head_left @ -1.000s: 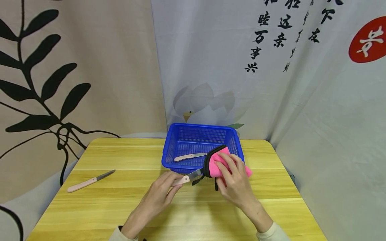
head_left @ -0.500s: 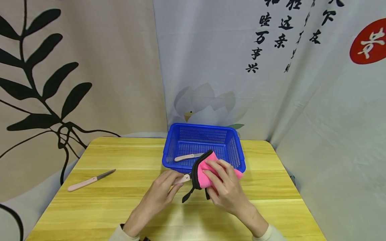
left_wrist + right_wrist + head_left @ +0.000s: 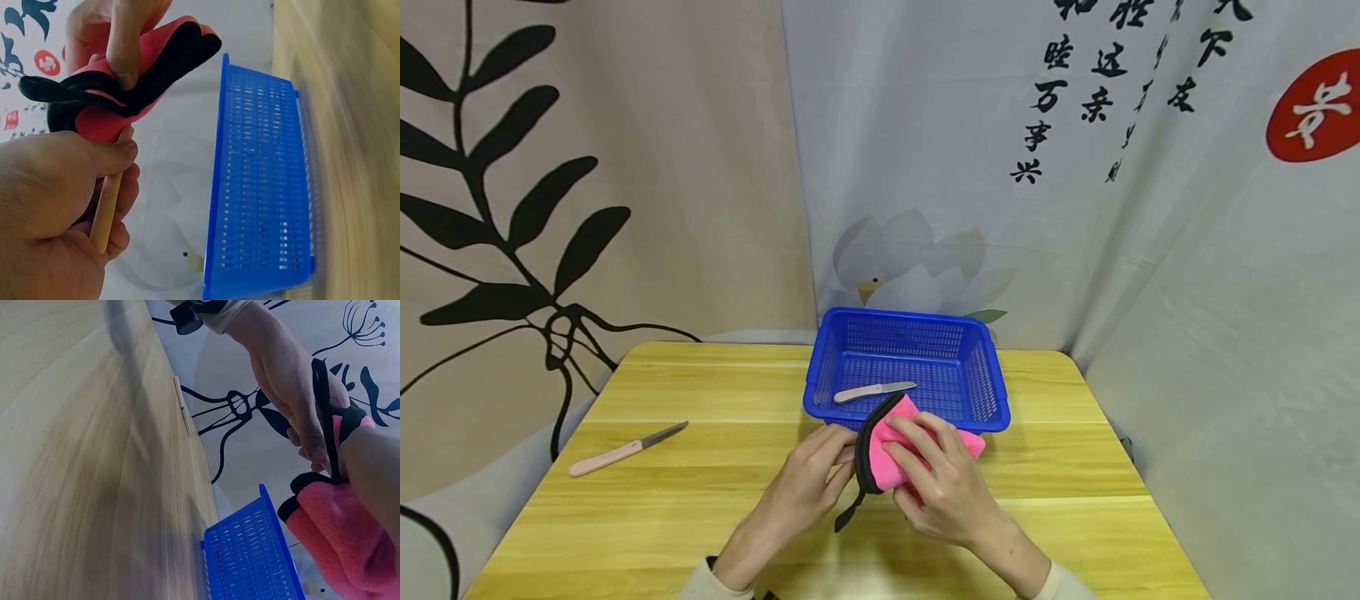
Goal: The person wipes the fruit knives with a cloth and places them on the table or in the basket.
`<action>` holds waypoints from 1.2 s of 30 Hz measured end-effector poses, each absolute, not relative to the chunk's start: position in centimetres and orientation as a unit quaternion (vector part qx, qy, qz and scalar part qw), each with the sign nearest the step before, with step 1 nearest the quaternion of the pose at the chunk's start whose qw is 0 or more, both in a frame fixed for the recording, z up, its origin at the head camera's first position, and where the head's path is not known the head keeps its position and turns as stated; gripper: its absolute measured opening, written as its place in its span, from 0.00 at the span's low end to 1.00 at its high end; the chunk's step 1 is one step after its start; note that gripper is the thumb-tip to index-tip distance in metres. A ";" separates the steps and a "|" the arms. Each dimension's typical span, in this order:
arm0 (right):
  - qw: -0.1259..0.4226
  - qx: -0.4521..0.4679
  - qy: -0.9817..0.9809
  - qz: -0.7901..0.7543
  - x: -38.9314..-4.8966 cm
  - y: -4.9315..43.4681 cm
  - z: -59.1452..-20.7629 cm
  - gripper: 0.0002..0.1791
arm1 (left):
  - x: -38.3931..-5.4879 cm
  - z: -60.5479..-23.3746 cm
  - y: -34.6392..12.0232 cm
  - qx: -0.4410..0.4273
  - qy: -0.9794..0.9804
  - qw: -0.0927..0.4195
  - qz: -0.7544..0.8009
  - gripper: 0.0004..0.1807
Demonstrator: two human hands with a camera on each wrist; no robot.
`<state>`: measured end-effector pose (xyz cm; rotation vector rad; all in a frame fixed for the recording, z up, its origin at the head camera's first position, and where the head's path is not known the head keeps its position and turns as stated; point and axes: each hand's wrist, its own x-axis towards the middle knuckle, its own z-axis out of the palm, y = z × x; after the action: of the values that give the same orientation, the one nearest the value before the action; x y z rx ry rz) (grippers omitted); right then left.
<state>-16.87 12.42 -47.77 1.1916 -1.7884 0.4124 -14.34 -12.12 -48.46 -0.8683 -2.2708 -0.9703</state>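
Observation:
My left hand holds a knife by its light wooden handle. The blade is hidden behind a pink cloth with black edging, which sits close against the left fingertips. That cloth is gripped by my right hand, bunched and folded around the blade's place. From its edge hangs a black strap. In the right wrist view the fluffy pink side of the cloth faces the camera. Both hands are above the table, just in front of the blue basket.
A blue plastic basket stands at the table's back edge. One knife lies inside it. Another knife with a pale handle lies on the wooden table at left. A printed curtain hangs behind.
My right hand has brought the cloth left and nearer to me, along the knife towards its handle. The blade, visible a second ago, is now covered. My left hand has barely moved.

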 end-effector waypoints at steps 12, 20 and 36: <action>0.472 0.457 -0.738 0.155 -17.5 13.0 -47.8 0.23 | -14.2 -48.3 -12.0 -0.340 -0.823 0.285 -0.357 0.17; 0.483 0.451 -0.734 0.154 -18.0 13.7 -47.9 0.23 | -13.9 -48.2 -11.9 -0.324 -0.837 0.269 -0.349 0.15; 0.505 0.437 -0.727 0.158 -19.2 15.0 -47.5 0.18 | -13.5 -48.3 -12.3 -0.306 -0.845 0.262 -0.352 0.12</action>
<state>-19.20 14.97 -47.45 1.0532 -1.7552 0.3817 -13.45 -12.26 -48.31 -0.8283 -2.2876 -0.9516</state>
